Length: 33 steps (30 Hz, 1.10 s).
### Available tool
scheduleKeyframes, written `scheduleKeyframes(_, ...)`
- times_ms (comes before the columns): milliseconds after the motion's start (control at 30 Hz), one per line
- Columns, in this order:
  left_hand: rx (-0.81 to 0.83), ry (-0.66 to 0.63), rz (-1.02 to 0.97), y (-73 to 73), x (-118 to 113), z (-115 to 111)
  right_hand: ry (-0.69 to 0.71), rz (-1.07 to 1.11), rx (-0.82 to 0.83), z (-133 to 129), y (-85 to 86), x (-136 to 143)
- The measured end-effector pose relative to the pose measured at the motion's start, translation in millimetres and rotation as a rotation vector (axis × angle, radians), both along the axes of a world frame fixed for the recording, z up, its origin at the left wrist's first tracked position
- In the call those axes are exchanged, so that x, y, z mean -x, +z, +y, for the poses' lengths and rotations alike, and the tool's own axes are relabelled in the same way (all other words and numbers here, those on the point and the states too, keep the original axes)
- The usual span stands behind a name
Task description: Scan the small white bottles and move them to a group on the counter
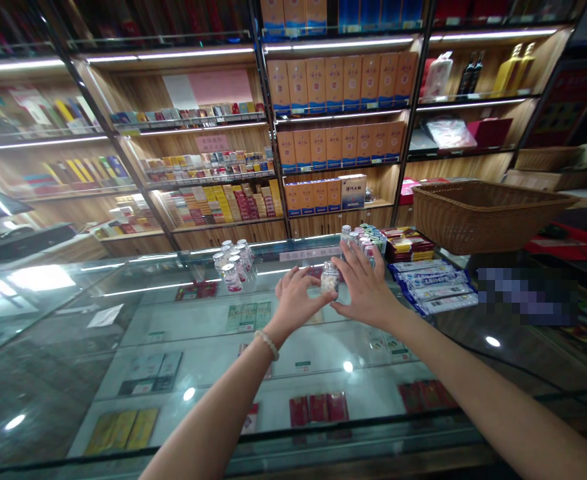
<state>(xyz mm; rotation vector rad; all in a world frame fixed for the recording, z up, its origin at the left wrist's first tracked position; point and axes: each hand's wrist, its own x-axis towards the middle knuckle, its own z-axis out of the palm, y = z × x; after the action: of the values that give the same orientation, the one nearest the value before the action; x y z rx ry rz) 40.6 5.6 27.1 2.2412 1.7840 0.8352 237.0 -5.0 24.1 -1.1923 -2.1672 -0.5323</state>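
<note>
A small clear bottle with a silvery cap and pale pieces inside [329, 277] is held upright above the glass counter, between both hands. My left hand [298, 299], a beaded bracelet at its wrist, has thumb and fingers closed on the bottle's left side and lower part. On the other side, my right hand [368, 290] grips it with thumb and forefinger, the other fingers raised. Behind my right hand stands a group of similar small bottles [346, 233], partly covered by the fingers. Farther left on the counter is another cluster of capped bottles [233, 263].
The glass display counter [183, 340] has packs of goods below its top. To the right lie blue-and-white packets [436, 287], red-and-yellow boxes [408, 245] and a wicker basket [473, 223]. Shelves with orange boxes [343, 83] line the back wall.
</note>
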Motion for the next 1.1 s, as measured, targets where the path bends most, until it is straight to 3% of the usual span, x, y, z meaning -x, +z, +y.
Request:
scheduleKeyframes(200,-0.033,0.013,0.003,-5.7,-3.1,-0.7,0.008,-0.003,-0.006,-0.2,-2.6,3.0)
scheduleKeyframes(633,0.031,-0.043,-0.056,5.6,4.6,3.1,-0.025,0.006,0.026,8.7,-6.9,-6.7)
scheduleKeyframes(967,0.046,-0.115,0.044,3.1,6.0,2.2,0.018,0.019,0.036,10.6,-11.0,-7.5)
scheduleKeyframes(1100,-0.034,-0.131,0.144,-0.1,7.1,-2.6,0.042,0.007,0.007,10.0,-12.7,-6.6)
